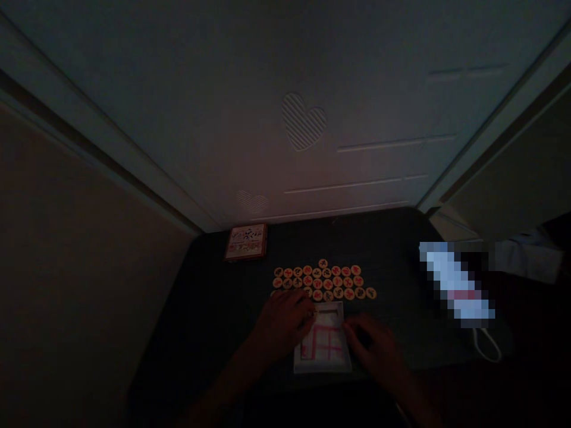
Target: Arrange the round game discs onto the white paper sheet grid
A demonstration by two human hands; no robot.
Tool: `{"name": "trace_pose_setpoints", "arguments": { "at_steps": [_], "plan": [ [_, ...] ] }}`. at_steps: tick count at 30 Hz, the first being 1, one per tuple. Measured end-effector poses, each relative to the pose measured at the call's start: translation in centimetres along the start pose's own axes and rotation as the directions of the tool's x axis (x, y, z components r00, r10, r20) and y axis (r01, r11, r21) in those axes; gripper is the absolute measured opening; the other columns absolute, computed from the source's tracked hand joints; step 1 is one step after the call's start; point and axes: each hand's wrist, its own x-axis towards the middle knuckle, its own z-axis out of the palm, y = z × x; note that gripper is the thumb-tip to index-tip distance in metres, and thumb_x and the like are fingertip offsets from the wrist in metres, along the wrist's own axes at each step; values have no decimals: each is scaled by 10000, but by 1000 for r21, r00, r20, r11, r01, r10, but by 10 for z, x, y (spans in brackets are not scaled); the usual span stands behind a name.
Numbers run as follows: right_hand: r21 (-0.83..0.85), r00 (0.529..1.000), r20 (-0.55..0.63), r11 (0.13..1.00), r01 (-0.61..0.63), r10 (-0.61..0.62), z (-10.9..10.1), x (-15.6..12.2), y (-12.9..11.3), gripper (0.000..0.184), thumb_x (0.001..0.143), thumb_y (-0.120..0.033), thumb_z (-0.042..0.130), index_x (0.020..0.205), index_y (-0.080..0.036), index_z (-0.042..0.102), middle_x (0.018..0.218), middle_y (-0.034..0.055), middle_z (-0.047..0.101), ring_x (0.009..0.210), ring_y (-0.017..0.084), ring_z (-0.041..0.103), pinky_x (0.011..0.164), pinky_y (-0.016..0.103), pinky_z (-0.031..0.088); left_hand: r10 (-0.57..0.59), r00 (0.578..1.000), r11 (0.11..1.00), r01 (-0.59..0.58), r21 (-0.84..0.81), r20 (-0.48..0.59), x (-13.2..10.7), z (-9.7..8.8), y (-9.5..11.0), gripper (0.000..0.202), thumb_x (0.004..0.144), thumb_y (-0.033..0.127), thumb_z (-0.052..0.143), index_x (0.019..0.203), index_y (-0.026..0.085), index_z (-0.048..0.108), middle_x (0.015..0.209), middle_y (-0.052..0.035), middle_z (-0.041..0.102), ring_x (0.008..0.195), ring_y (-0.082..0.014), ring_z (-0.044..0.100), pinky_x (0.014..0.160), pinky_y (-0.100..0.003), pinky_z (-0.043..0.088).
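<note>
Box [323,368] lies open on the worktop [392,255] beside round pieces [328,283], seemingly laid in rows so faces show. The left hand [285,315] curls over the box's upper-left corner; the right hand [369,342], at its right rim, perhaps steadies it. Whether either grip is clamped cannot be told.

Round pieces [338,293]: at least 26. Trays [323,368]: one. Flat boxes [245,242]: one. Embossed hearts [303,122]: two. Hands [370,339]: two.

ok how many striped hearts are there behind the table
2: the larger heart in the upper middle, the smaller heart lower left, just above the box. None looks hidden.
</note>
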Motion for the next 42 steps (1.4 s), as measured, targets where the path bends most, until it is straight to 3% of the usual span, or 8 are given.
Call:
{"name": "trace_pose_setpoints", "arguments": {
  "at_steps": [15, 27, 33, 35, 37, 40, 42],
  "plan": [
    [-16, 1000, -4, 1000, 2, -2, 1, 0, 2, 263, 1010, -376, 524, 924, -223, 720, 833, 40, 728, 745, 172, 692, 678, 253, 544, -53, 999, 999, 53, 0, 2, -5, -2, -1, 256, 889, 309, 709, 1118, 220, 637, 1254, -72, 675, 1129, -279, 636, 973, -460, 481],
    [-14, 1000, -14, 1000, 3, -4, 2, 0, 2, 249, 1010, -366, 522, 923, -226, 709, 843, 47, 731, 761, 185, 696, 710, 276, 544, -43, 998, 999, 44, 10, -37, -13, -4, -5, 176, 868, 285, 712, 1009, 228, 623, 1190, -51, 678, 1079, -263, 643, 946, -447, 487],
    [2, 1000, 1, 1000, -18, 18, 1, 0, 0, 248, 1012, -356, 521, 916, -222, 706, 831, 36, 724, 750, 176, 691, 698, 271, 530, -50, 991, 997, 42, -65, -125, -22, -1, -12, 285, 867, 356, 740, 1092, 232, 616, 1270, -69, 662, 1168, -277, 621, 978, -445, 485],
    [3, 1000, 3, 1000, -17, 17, 1, 0, 1, 239, 1011, -350, 525, 918, -224, 705, 837, 34, 726, 756, 174, 693, 704, 270, 530, -100, 986, 984, 78, -162, -131, -27, -1, -16, 218, 900, 345, 703, 1072, 239, 621, 1255, -55, 665, 1098, -242, 648, 927, -404, 508],
    [1, 1000, 7, 1000, -17, 17, 1, 0, 1, 235, 1010, -347, 527, 919, -227, 707, 837, 34, 728, 755, 174, 694, 699, 267, 531, -220, 967, 947, 180, -266, -129, -34, -1, -20, 145, 943, 341, 634, 1044, 239, 621, 1099, -33, 691, 895, -187, 672, 802, -340, 528],
    [-1, 1000, 4, 1000, -14, 14, 0, 0, 0, 239, 1008, -356, 531, 913, -233, 713, 834, 34, 731, 759, 177, 698, 693, 262, 537, -436, 896, 841, 370, -394, -90, -43, 4, -20, 204, 973, 400, 565, 1088, 233, 591, 767, 29, 632, 652, -151, 623, 630, -278, 492],
    [0, 1000, -9, 1000, -8, 8, 0, 0, 0, 244, 1005, -366, 535, 904, -235, 714, 827, 35, 730, 750, 178, 695, 687, 262, 539, -503, 863, 777, 426, -463, -49, -48, 10, -16, 252, 969, 429, 553, 1122, 230, 553, 682, 54, 591, 609, -151, 618, 581, -262, 464]
  ]
}}
